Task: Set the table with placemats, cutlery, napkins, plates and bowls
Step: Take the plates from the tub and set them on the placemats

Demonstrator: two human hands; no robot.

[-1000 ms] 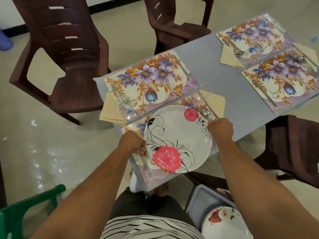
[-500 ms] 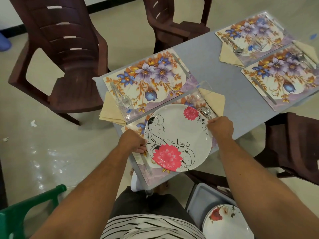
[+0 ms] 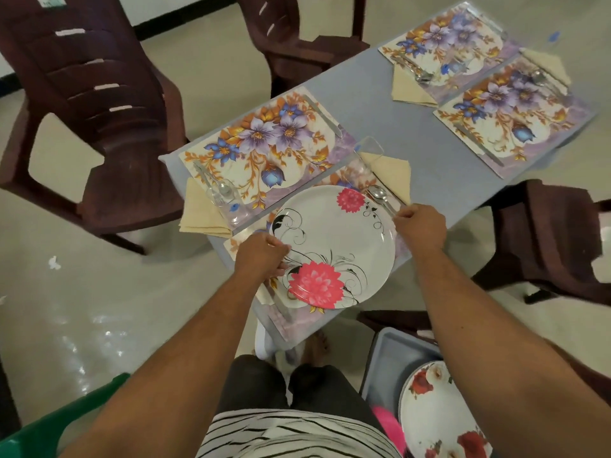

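Both arms reached forward, left hand [image 3: 263, 256] and right hand [image 3: 421, 224] knuckles-up, fingers curled pinching opposite rims of the plate [image 3: 334, 239], over the placemat [image 3: 294, 320].

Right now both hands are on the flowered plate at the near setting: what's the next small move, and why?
Probably let go with both hands. The flowered plate already lies flat on the near placemat, gripped by the left hand and right hand at opposite rims. Three other placemats lack plates; another plate waits in the grey tub.
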